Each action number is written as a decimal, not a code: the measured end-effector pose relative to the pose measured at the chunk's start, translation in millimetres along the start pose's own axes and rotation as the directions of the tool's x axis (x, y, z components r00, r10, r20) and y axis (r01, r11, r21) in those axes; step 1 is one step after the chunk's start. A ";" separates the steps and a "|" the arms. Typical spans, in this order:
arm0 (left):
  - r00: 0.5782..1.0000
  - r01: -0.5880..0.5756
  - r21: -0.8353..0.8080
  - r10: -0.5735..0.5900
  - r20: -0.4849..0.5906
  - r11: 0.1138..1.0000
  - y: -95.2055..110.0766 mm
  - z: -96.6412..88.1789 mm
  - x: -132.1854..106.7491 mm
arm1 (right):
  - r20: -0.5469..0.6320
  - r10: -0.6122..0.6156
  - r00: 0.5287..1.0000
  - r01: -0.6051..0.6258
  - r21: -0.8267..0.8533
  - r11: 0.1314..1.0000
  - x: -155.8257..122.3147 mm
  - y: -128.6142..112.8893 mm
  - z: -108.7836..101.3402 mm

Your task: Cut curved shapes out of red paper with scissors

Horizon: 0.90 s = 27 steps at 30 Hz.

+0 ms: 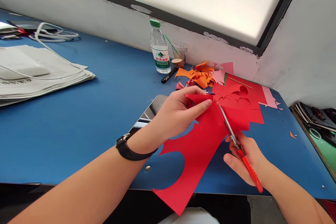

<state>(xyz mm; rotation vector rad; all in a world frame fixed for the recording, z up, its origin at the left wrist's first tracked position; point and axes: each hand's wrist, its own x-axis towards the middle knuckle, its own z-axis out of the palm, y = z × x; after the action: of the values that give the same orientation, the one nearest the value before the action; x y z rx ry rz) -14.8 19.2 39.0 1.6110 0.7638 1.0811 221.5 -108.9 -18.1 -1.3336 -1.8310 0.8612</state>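
Note:
A large sheet of red paper [194, 161] with curved cut-outs is pinched between the thumb and fingers of my left hand [183, 110]. Its lower end hangs past the table's front edge. My right hand [246, 154] grips scissors [232, 134] with red handles, their blades pointing up and left against the paper near my left thumb. Whether the blades are parted is hard to tell. More red paper [256, 92] with curved cuts lies behind. Under my left hand, a phone [151, 112] lies partly hidden on the blue table.
A water bottle [160, 49] stands by the wall near a black marker [168, 75] and a cup [181, 52]. Orange paper scraps [201, 77] are heaped beside them. Newspapers [60, 80], a white box [21, 64] and a white cable [52, 35] occupy the left side.

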 end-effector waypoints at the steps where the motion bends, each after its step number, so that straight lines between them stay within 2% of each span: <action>1: 1.000 -0.025 0.041 0.024 0.013 0.999 -1.4 0.1 0.2 | 0.010 -0.009 1.000 0.010 -0.024 1.000 1.3 -2.3 0.0; 3: 0.992 -0.125 0.172 0.119 0.041 0.977 -4.4 0.2 0.4 | 0.026 -0.023 0.999 0.024 -0.065 0.998 4.4 -6.9 0.1; 5: 0.973 -0.229 0.322 0.215 0.080 0.918 -6.5 0.2 -0.1 | 0.026 -0.021 0.999 0.024 -0.092 0.996 7.2 -10.7 0.2; 7: 0.957 -0.291 0.422 0.256 0.139 0.859 -7.3 -0.2 -1.2 | 0.022 -0.017 1.000 0.019 -0.110 0.994 9.0 -12.9 0.6; 10: 0.937 -0.336 0.438 0.249 0.245 0.834 -7.5 -2.0 -2.9 | 0.020 -0.039 0.999 0.041 -0.116 0.992 9.4 -13.7 2.0; 12: 0.933 -0.340 0.420 0.245 0.265 0.841 -7.9 -3.5 -3.0 | 0.019 -0.045 0.999 0.047 -0.111 0.993 8.6 -12.9 3.4; 16: 0.947 -0.307 0.421 0.229 0.225 0.853 -9.6 -3.8 -1.2 | 0.010 -0.017 1.000 0.018 -0.104 0.994 6.7 -9.6 4.4; 18: 0.953 -0.288 0.372 0.225 0.205 0.882 -9.8 -2.4 -0.3 | 0.010 -0.016 1.000 0.016 -0.066 0.998 6.6 -8.1 3.9; 20: 0.969 -0.223 0.277 0.183 0.163 0.935 -8.9 -0.7 0.3 | 0.019 -0.018 1.000 0.018 -0.005 1.000 6.6 -7.1 3.0; 23: 0.996 -0.051 0.097 0.043 0.083 0.994 -5.6 1.1 0.1 | 0.022 0.002 1.000 -0.004 0.074 0.997 5.3 -5.1 1.6; 27: 0.998 0.052 -0.133 -0.047 0.042 0.990 -0.1 1.7 -1.2 | -0.010 0.064 0.998 -0.061 0.171 0.983 -1.0 2.8 2.5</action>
<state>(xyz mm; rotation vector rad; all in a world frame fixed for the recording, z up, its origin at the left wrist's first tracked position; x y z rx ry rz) -13.7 17.5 38.4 1.4879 0.6875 1.0411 221.1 -109.5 -22.0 -1.2911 -1.6707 1.0135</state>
